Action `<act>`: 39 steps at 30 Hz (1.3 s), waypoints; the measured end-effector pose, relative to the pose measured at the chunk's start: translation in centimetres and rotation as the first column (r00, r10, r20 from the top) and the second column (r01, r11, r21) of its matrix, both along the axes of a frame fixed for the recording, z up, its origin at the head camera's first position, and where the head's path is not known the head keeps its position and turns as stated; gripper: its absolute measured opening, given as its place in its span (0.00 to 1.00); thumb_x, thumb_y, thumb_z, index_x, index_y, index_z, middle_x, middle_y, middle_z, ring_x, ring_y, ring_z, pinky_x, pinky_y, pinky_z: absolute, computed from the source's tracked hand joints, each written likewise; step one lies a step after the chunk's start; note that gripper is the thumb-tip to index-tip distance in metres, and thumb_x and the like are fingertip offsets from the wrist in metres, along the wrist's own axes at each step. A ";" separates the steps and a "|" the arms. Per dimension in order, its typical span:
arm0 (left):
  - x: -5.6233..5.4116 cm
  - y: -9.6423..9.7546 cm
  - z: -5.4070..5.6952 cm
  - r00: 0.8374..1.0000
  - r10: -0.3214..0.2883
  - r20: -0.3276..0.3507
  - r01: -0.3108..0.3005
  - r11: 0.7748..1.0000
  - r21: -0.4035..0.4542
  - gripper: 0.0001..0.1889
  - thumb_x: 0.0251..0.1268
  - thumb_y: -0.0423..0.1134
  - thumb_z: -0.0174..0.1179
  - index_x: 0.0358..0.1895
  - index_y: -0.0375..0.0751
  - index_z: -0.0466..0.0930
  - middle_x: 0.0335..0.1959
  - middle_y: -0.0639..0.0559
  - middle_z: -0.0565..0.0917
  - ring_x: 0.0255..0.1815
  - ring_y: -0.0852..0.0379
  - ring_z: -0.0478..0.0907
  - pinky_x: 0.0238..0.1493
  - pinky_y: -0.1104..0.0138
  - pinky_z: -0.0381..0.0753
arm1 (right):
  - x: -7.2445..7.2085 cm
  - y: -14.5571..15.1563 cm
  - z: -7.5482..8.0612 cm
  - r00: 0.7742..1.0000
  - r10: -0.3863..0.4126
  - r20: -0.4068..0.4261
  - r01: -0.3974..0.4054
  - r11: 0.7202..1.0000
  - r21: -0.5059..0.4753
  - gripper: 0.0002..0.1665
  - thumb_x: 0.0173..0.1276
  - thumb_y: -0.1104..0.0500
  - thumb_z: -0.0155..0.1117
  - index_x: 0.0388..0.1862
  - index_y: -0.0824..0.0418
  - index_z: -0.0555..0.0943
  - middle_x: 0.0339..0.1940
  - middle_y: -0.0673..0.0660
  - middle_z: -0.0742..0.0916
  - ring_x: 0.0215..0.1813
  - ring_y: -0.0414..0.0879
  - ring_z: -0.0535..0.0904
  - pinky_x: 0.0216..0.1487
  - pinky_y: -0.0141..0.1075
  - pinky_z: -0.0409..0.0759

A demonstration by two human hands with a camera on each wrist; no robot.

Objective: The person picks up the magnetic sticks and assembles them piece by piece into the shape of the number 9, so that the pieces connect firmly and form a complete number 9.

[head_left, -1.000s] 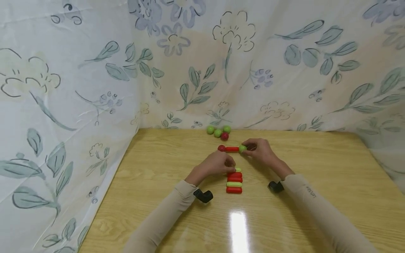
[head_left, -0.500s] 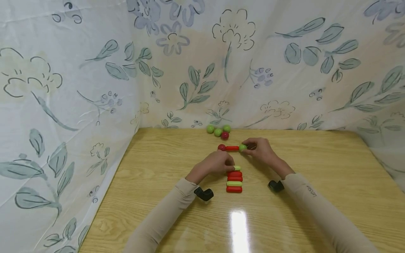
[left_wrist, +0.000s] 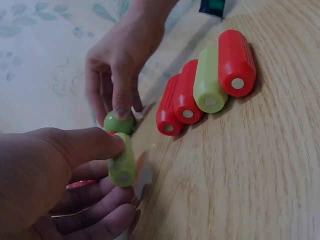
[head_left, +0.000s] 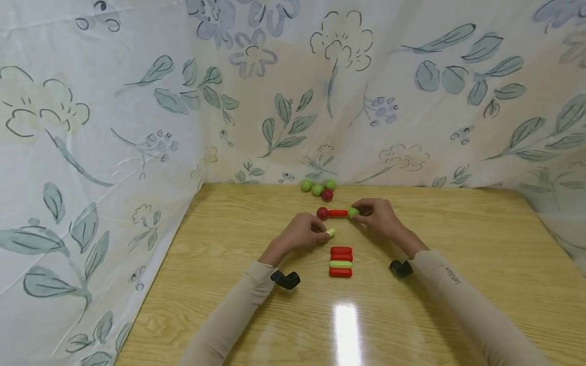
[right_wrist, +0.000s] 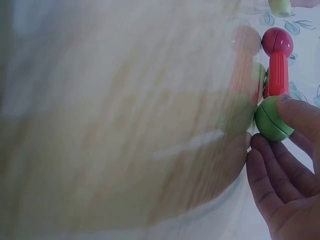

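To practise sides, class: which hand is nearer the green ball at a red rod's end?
Right: the right hand pinches the green ball; the left hand is apart from it, leftward.

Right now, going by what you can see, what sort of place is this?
Probably an indoor tabletop screened off for play or filming: a wood-grain table with floral sheeting behind it and along its left side, and toy-like rods lying side by side on it.

Right sleeve (head_left: 471,305), beige, head view: one short word in small dark lettering (head_left: 452,275), set aslant just past the cuff (head_left: 419,261). First letter looks like an L; the others too small and blurred to read with certainty.
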State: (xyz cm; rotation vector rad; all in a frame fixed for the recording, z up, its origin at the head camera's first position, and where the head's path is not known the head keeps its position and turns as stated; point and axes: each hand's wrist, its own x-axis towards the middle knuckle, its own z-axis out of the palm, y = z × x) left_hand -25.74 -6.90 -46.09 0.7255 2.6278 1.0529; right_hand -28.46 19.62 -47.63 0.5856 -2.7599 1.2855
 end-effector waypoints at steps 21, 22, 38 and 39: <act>-0.5 -0.5 -0.9 0.941 0.275 0.199 -0.316 0.922 0.222 0.07 0.65 0.39 0.68 0.34 0.39 0.90 0.27 0.52 0.86 0.24 0.58 0.84 0.27 0.66 0.84 | 0.0 0.0 0.2 1.000 -0.014 -0.011 0.014 1.000 -0.006 0.16 0.62 0.65 0.75 0.49 0.66 0.86 0.43 0.61 0.89 0.43 0.53 0.85 0.43 0.43 0.84; -0.5 -0.5 -0.9 0.939 0.276 0.206 -0.321 0.918 0.232 0.07 0.64 0.39 0.68 0.34 0.38 0.90 0.27 0.52 0.86 0.23 0.57 0.85 0.27 0.65 0.84 | 0.0 0.0 0.2 1.000 -0.015 -0.012 0.015 1.000 -0.008 0.16 0.62 0.65 0.75 0.49 0.66 0.86 0.43 0.61 0.89 0.43 0.53 0.86 0.43 0.43 0.84; -0.1 -0.7 -1.5 0.921 0.292 0.257 -0.359 0.894 0.270 0.08 0.64 0.38 0.69 0.34 0.35 0.89 0.23 0.50 0.86 0.23 0.56 0.85 0.26 0.65 0.84 | 0.2 -0.5 -0.1 1.000 -0.029 0.005 0.029 0.999 -0.032 0.16 0.61 0.63 0.76 0.48 0.67 0.87 0.42 0.61 0.89 0.41 0.52 0.86 0.42 0.42 0.84; -0.1 -0.7 -1.5 0.918 0.296 0.264 -0.366 0.890 0.273 0.07 0.64 0.38 0.69 0.34 0.35 0.89 0.23 0.49 0.86 0.23 0.55 0.85 0.26 0.65 0.84 | 0.2 -0.6 -0.1 1.000 -0.026 0.007 0.026 0.999 -0.032 0.17 0.61 0.63 0.76 0.49 0.67 0.87 0.43 0.61 0.89 0.41 0.52 0.86 0.42 0.42 0.84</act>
